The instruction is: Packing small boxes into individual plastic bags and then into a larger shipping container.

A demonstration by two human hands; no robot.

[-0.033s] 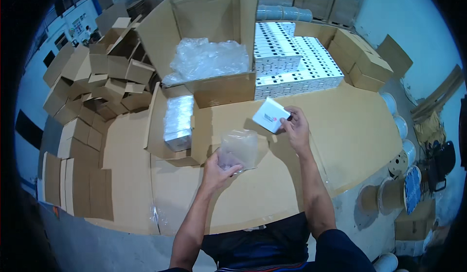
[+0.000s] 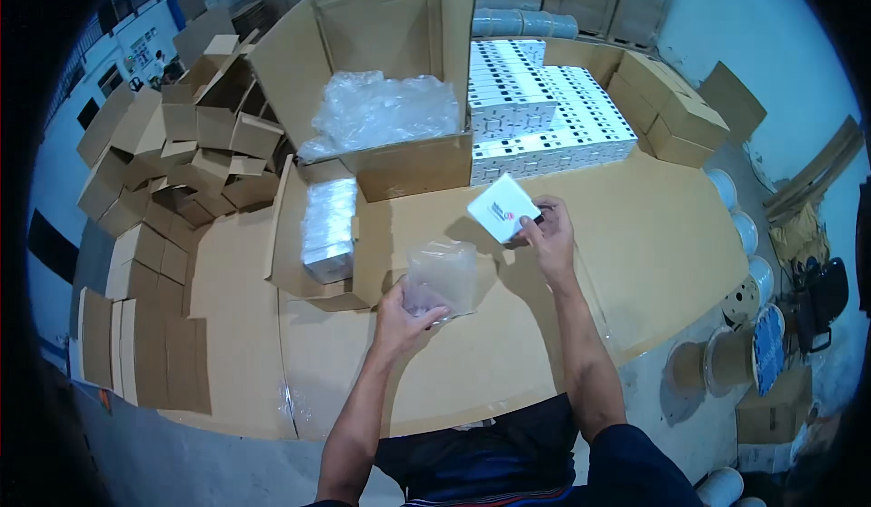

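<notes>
Cardboard-topped table [image 2: 635,262], both my hands busy over it

I see the big open carton [image 2: 399,81] of crumpled plastic wrap at the far side, white boxes stacked [image 2: 544,112] just right of it, a wrapped bundle [image 2: 328,228] left. My left hand [image 2: 399,318] pinches a clear plastic bag [image 2: 442,277] above the tabletop; my right hand [image 2: 548,231] grips a small white box [image 2: 502,208], tilted, just beyond the bag

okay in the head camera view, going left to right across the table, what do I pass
Pile of folded cardboard boxes → wrapped stack in an open carton → clear plastic bag in the left hand → small white box in the right hand → brown cartons → spools.
</notes>
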